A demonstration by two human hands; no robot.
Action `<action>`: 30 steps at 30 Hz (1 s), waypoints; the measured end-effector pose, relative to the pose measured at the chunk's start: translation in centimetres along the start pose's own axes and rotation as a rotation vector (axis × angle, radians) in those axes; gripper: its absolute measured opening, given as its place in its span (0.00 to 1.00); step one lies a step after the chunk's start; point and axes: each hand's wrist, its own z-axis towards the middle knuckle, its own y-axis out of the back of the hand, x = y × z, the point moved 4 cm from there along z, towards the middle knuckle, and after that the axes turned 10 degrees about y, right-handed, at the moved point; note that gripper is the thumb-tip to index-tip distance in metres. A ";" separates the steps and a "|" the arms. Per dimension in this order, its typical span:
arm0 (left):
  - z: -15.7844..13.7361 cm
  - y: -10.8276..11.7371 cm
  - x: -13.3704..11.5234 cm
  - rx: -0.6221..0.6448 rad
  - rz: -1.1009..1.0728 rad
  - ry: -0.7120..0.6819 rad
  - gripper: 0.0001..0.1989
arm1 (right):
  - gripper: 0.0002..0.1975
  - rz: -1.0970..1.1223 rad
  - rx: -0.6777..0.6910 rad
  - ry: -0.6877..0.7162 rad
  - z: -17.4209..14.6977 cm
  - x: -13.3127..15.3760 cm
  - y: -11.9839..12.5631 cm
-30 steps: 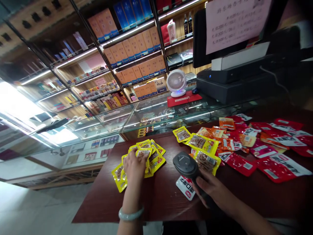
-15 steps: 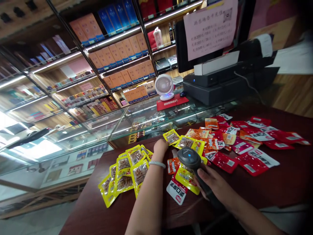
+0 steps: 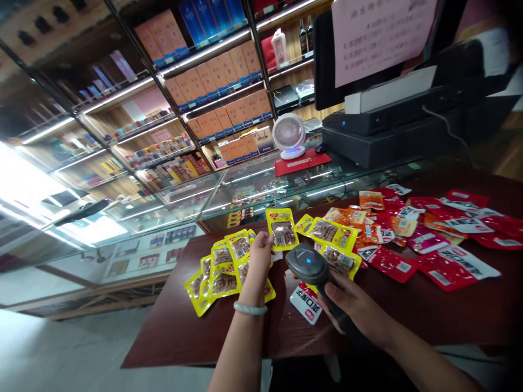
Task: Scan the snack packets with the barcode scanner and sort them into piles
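Note:
Pinched in my left hand [image 3: 261, 249] is a yellow snack packet [image 3: 283, 228], lifted with its clear window and barcode towards me. My right hand [image 3: 353, 302] is closed round the handle of a black barcode scanner [image 3: 307, 262], whose head shows a small blue light and points towards that packet. To the left, several more yellow packets [image 3: 223, 275] lie in an overlapping pile. Other yellow packets [image 3: 333, 231] rest behind the scanner, and a red and white packet [image 3: 305, 302] lies below it, partly covered.
Red and orange snack packets [image 3: 433, 231] spread over the right side of the brown table [image 3: 171, 332]. Behind it stand a glass display counter [image 3: 261, 190], a small white fan [image 3: 289, 133] on a red mat, and a monitor [image 3: 324, 60] with a pink notice above a black cash drawer [image 3: 359, 144].
My left hand has moved left and raised the yellow packet from beside the other yellow ones. The scanner head has turned left towards it. My view has shifted somewhat.

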 end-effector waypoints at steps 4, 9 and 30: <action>-1.5 2.1 1.2 -0.075 0.031 0.058 0.14 | 0.22 -0.011 0.085 0.020 0.3 -1.1 -1.3; -2.9 7.1 3.1 -0.195 -0.018 0.092 0.16 | 0.23 -0.083 0.125 0.012 -0.1 -1.0 -1.9; -9.1 -8.2 -3.4 0.063 0.919 -0.263 0.20 | 0.25 -0.244 -0.281 -0.092 -9.5 1.3 7.1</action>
